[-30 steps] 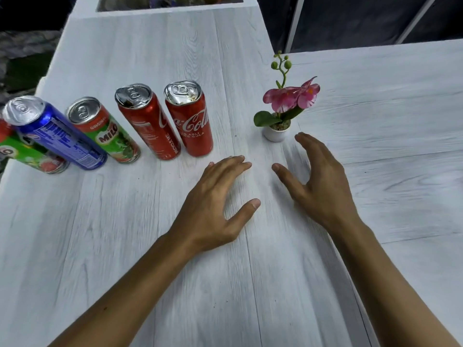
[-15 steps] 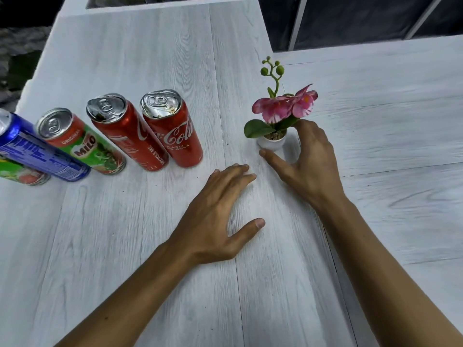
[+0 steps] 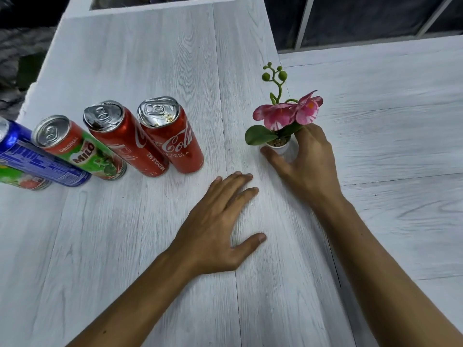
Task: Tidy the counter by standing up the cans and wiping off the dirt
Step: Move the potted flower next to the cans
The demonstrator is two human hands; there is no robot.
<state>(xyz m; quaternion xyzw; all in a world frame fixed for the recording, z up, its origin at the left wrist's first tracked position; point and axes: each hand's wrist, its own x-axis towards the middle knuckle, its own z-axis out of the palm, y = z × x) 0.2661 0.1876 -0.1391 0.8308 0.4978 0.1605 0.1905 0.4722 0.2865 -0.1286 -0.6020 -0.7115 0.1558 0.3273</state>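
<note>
Several slim cans stand upright in a row on the left of the white counter (image 3: 150, 58): a Coca-Cola can (image 3: 175, 141), a second red can (image 3: 127, 144), a Milo can (image 3: 82, 151), a blue can (image 3: 37, 161) and a green can (image 3: 20, 179) cut by the frame edge. My left hand (image 3: 215, 226) rests flat on the counter, fingers straight, holding nothing. My right hand (image 3: 308, 166) grips a small white pot (image 3: 278, 146) with a pink orchid (image 3: 288, 113), thumb on its near side and fingers behind it. A few tiny dark specks (image 3: 229, 149) lie on the counter.
A seam (image 3: 375, 179) crosses the wood-grain counter surface to the right. The counter ends at a raised white ledge (image 3: 175, 6) at the back and drops off at the left edge behind the cans. Dark window frames stand beyond the back right.
My right hand has moved forward to the flower pot and curled its thumb and fingers round it. My left hand has stayed flat on the counter.
</note>
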